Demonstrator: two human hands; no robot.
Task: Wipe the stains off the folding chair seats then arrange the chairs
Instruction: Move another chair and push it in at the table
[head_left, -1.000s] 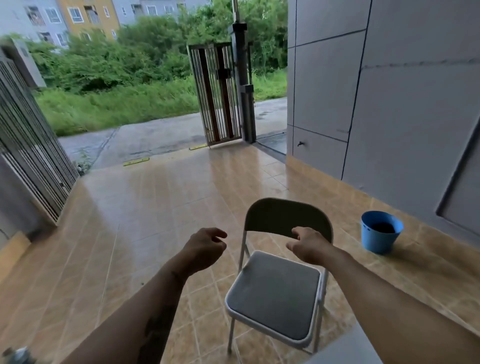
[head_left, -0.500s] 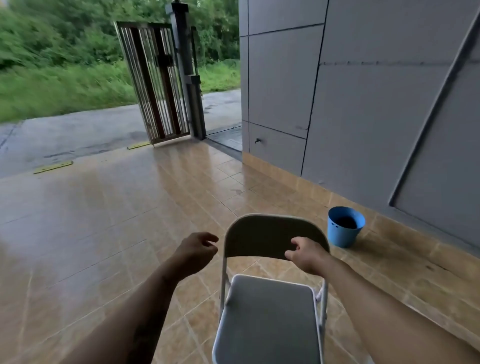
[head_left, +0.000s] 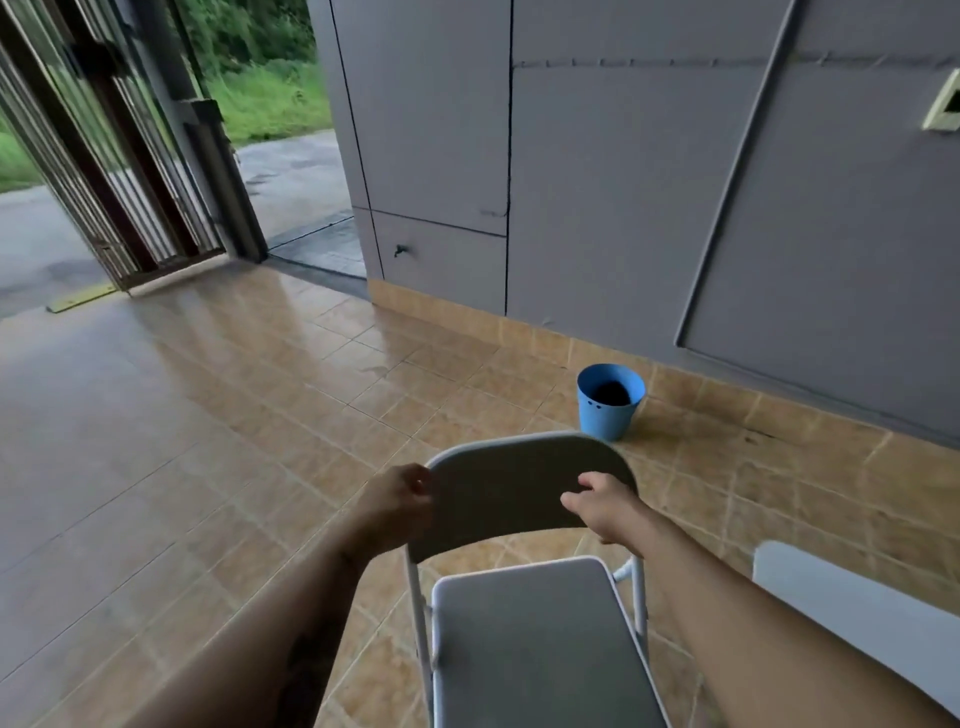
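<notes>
Both hands are closed on the backrest of the folding chair (head_left: 524, 499), which stands open on the tiled floor (head_left: 208, 415) directly in front of the person, its back toward the grey wall (head_left: 623, 208). The left hand (head_left: 397, 501) grips the backrest's left edge with the fingers curled around it, and the right hand (head_left: 602, 506) holds the right side near the top corner, fingers hooked over the rim. The grey seat (head_left: 540, 644) lies flat below, and no stain or cloth shows on it from this angle, so the step in hand reads as arranging rather than wiping. To move the chair well, the two grips should stay level and evenly loaded so the frame does not twist or begin to fold; lifting the legs clear of the tiles is better than dragging, since the floor looks glossy and possibly wet, and the feet could skid or scrape. A blue bucket (head_left: 610, 400) stands near the wall just beyond the backrest, so any push forward needs to stop short of it or steer to one side. A pale flat edge (head_left: 857, 613) shows at the right, perhaps another chair, though that cannot be told; setting this one down square to it, all four feet together, would keep the row tidy.
</notes>
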